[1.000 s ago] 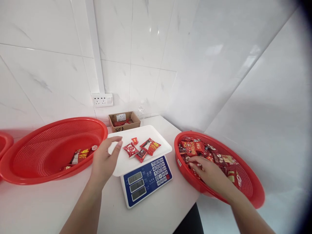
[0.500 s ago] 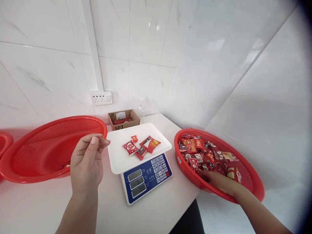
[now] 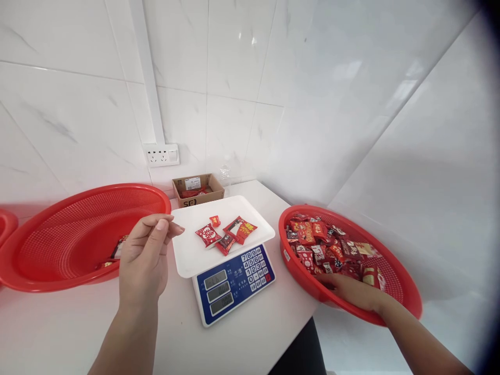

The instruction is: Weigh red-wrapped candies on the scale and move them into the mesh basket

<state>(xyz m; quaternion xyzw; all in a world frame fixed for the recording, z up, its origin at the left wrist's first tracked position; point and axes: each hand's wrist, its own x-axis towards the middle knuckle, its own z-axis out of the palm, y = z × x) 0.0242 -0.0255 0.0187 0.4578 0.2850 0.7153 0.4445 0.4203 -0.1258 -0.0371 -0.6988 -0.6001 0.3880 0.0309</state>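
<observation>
My left hand [image 3: 146, 255] hovers between the left basket and the scale, thumb and fingers drawn together; no item shows in them. Under its fingertips lies the near-left edge of the white scale pan [image 3: 187, 258]. On the pan rest several red candy packets: a patterned one [image 3: 208, 235], a small one [image 3: 214, 221], a dark red one [image 3: 225, 244] and a larger one [image 3: 240, 229]. My right hand [image 3: 351, 292] reaches into the right red basket [image 3: 402, 307], touching the near side of a pile of wrapped candies [image 3: 339, 250]. Its fingertips are hidden.
Left of the scale stands another red mesh basket [image 3: 50, 234] with a few packets at its bottom. Part of one more basket [image 3: 5, 224] shows at the left edge. An open cardboard box [image 3: 203, 198] sits behind the scale, near the wall socket [image 3: 162, 155].
My left hand has shifted slightly right, toward the pan, uncovering more of the packets in the left basket. My right hand stays in the right basket, nearly unmoved.
</observation>
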